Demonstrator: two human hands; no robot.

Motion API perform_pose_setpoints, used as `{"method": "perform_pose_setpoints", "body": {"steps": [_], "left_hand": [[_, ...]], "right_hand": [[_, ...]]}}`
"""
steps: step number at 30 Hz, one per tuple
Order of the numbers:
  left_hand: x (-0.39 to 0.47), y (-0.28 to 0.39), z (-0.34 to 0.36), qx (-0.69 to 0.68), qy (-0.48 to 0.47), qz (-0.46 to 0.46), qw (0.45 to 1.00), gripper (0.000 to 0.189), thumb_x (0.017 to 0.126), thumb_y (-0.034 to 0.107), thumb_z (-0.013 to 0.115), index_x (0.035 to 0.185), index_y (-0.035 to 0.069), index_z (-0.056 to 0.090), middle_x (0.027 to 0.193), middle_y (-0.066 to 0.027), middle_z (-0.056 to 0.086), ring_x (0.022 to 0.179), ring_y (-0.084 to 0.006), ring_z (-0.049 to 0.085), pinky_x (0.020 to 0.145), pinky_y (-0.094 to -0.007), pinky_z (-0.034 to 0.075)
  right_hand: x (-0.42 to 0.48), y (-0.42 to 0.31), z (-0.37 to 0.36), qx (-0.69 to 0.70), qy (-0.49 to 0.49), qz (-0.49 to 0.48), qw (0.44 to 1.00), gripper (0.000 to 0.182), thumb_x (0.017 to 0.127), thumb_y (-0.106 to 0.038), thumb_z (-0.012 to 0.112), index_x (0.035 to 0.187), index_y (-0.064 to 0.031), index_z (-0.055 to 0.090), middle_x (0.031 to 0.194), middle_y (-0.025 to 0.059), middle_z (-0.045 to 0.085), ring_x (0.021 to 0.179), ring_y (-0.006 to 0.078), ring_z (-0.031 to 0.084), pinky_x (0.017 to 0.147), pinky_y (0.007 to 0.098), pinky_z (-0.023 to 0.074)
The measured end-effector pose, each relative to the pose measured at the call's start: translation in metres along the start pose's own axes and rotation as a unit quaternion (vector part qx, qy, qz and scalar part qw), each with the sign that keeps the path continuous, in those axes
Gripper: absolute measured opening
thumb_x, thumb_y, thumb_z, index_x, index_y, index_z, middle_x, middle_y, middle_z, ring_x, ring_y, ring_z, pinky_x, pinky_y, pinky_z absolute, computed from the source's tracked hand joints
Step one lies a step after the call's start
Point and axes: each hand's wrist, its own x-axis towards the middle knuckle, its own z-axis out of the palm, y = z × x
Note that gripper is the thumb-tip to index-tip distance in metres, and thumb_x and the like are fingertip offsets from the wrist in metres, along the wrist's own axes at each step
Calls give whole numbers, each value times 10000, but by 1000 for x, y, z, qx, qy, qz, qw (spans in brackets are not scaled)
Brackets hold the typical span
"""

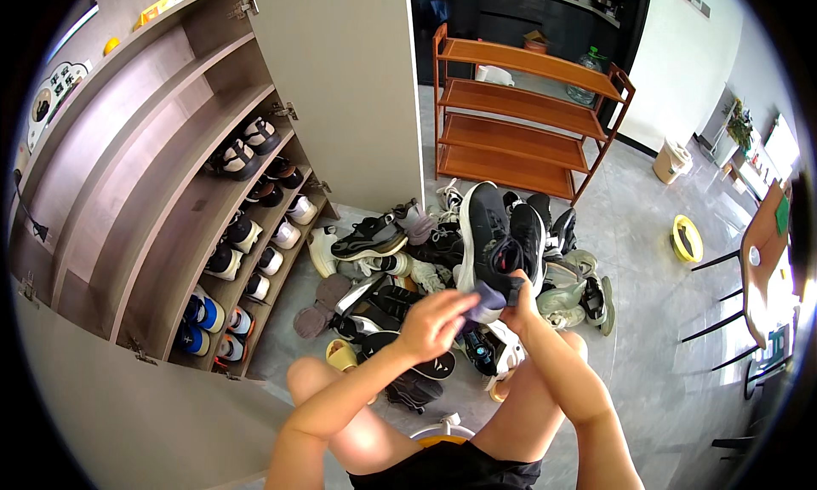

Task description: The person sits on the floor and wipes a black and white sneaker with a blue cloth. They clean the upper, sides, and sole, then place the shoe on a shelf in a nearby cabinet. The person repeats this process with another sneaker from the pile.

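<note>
My right hand (524,306) grips a black lace-up sneaker (484,218) with a white sole by its heel, toe pointing away from me. Beside it is a similar black sneaker (528,234); whether my hand holds that one too, I cannot tell. A blurred purple-grey cloth (485,301) is in my left hand (434,327), close against the sneaker's heel. Below and around both hands, a heap of mixed shoes lies on the floor, among them a black-and-grey sneaker (369,236), a white shoe (324,250) and grey fuzzy slippers (313,321).
To the left, an open shoe cabinet (150,247) holds several pairs on its lower shelves. Its door (338,94) stands open. Beyond the heap is a brown slatted-side shoe rack (523,100). A yellow basin (687,238), a bin (672,161) and a table (763,260) are at right.
</note>
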Motion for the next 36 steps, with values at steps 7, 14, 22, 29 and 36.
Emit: {"method": "perform_pose_setpoints", "body": {"steps": [7,14,22,29,36], "left_hand": [[25,-77,-37,175,183,-83,964,475,856,18,585,1322,-3,495,1200,-216,568,1098,-402,557,956,-421,447],[13,-26,1,93,60,-6,994,521,755,-46,572,1262,71,601,1129,-185,601,980,-372,596,870,-422,487],[15,-17,-1,76,37,33,996,528,706,-57,572,1210,82,642,1138,-156,610,958,-354,598,847,-413,495],[29,-94,-47,287,224,-62,930,494,757,-55,564,1217,107,643,1151,-168,582,1008,-362,563,886,-438,461],[13,-33,3,187,97,-2,978,585,726,-67,608,1277,126,604,1137,-178,577,959,-377,577,833,-441,485]], "right_hand": [[-24,24,16,-254,-67,-24,965,646,775,-290,594,1381,-117,451,1216,131,580,1049,199,563,840,323,438],[-26,22,22,-208,0,-70,976,373,801,-184,555,1163,-95,562,967,65,604,905,182,567,763,289,454],[-13,22,9,-211,21,-65,975,489,813,-199,531,1293,-107,521,927,39,600,769,130,538,608,237,380],[-37,24,23,-290,-116,-40,949,474,776,-204,548,1240,-108,540,989,58,607,885,153,553,741,247,408],[-36,21,35,-148,22,72,986,365,779,-317,566,1097,-143,607,1121,95,657,1022,244,600,929,341,427]]}}
